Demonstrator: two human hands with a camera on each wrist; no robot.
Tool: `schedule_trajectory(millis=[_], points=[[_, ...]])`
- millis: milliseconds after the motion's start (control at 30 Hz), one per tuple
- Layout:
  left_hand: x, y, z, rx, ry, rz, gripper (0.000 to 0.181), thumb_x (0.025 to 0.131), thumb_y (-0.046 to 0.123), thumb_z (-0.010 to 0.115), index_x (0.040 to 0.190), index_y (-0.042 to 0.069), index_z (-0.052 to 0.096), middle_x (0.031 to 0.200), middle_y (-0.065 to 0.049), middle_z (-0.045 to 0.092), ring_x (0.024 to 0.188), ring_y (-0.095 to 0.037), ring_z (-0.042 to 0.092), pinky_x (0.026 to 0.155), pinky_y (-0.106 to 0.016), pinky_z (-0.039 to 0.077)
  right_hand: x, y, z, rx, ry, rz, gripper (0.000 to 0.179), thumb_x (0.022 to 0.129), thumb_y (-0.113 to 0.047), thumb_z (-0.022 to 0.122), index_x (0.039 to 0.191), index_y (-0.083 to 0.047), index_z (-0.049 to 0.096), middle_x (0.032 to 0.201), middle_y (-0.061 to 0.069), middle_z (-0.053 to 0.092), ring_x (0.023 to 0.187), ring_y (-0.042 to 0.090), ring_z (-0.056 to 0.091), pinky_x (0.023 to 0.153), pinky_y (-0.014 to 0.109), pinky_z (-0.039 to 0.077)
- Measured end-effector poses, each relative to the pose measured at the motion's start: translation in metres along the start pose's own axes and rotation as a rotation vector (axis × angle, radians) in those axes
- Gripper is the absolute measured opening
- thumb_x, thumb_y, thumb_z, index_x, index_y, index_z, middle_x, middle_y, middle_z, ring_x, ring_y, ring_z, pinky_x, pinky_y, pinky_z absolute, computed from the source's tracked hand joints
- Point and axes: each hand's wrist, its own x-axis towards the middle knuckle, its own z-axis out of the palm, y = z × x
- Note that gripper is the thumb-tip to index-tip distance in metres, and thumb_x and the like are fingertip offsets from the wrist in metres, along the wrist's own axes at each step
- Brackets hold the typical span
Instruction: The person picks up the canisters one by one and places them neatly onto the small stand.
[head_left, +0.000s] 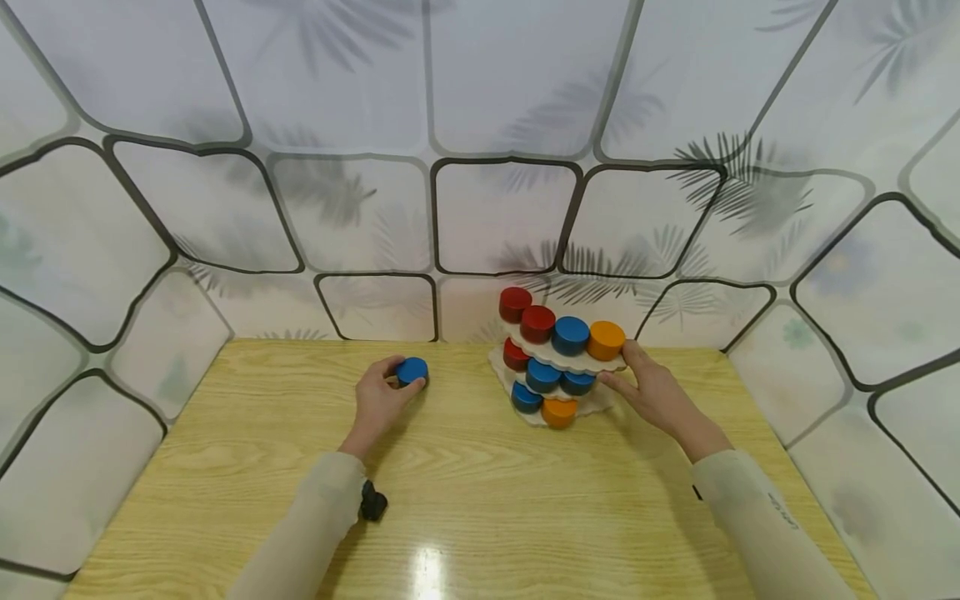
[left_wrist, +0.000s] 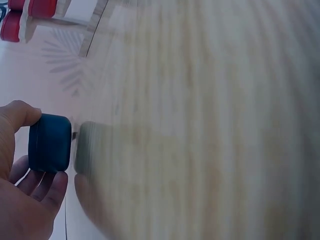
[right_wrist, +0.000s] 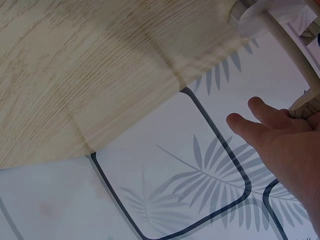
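Observation:
My left hand [head_left: 377, 400] pinches a small round blue tin [head_left: 412, 370] between thumb and fingers, left of a tiered white stand [head_left: 585, 362] with scalloped edges. In the left wrist view a narrow gap shows between the blue tin [left_wrist: 51, 142] and the wooden surface. Red, blue and orange tins sit on the stand's tiers, among them an orange tin [head_left: 606, 340] at the top right. My right hand [head_left: 656, 396] grips the right edge of the top tier. In the right wrist view, the right hand [right_wrist: 285, 135] shows partly, and its thumb is hidden.
A light wooden table [head_left: 480, 492] lies under both hands. Behind it stands a patterned wall covering [head_left: 375, 208] with leaf prints, which also closes in both sides. A small black object [head_left: 372, 502] shows at the left sleeve.

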Motion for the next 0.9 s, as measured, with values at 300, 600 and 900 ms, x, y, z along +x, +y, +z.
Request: schedule_trajectory(millis=[300, 600, 900], points=[[-0.001, 0.008, 0.014, -0.002, -0.038, 0.031, 0.057, 0.092, 0.012, 0.082, 0.141, -0.007, 0.060, 0.138, -0.029, 0.060, 0.120, -0.043, 0.067, 0.098, -0.052, 0.060, 0.001, 0.001, 0.001, -0.014, 0.009, -0.006, 0.061, 0.108, -0.046, 0.056, 0.146, -0.002, 0.038, 0.159, 0.032, 0.043, 0.140, 0.055, 0.049, 0.112, 0.069, 0.043], [-0.006, 0.023, 0.029, 0.005, -0.064, 0.054, 0.055, 0.090, 0.011, 0.083, 0.138, -0.006, 0.063, 0.136, -0.028, 0.062, 0.117, -0.041, 0.069, 0.096, -0.051, 0.062, -0.001, 0.000, 0.000, -0.009, -0.025, 0.033, 0.088, 0.108, -0.050, 0.055, 0.166, 0.003, 0.016, 0.169, 0.034, 0.023, 0.151, 0.058, 0.031, 0.120, 0.071, 0.032], [-0.006, 0.031, 0.044, -0.009, -0.079, 0.074, 0.054, 0.089, 0.010, 0.084, 0.136, -0.006, 0.064, 0.134, -0.027, 0.064, 0.118, -0.040, 0.069, 0.094, -0.048, 0.063, -0.002, -0.001, -0.001, -0.003, -0.036, 0.056, 0.092, 0.108, -0.051, 0.055, 0.168, 0.003, 0.010, 0.171, 0.033, 0.017, 0.153, 0.057, 0.027, 0.123, 0.070, 0.028]])
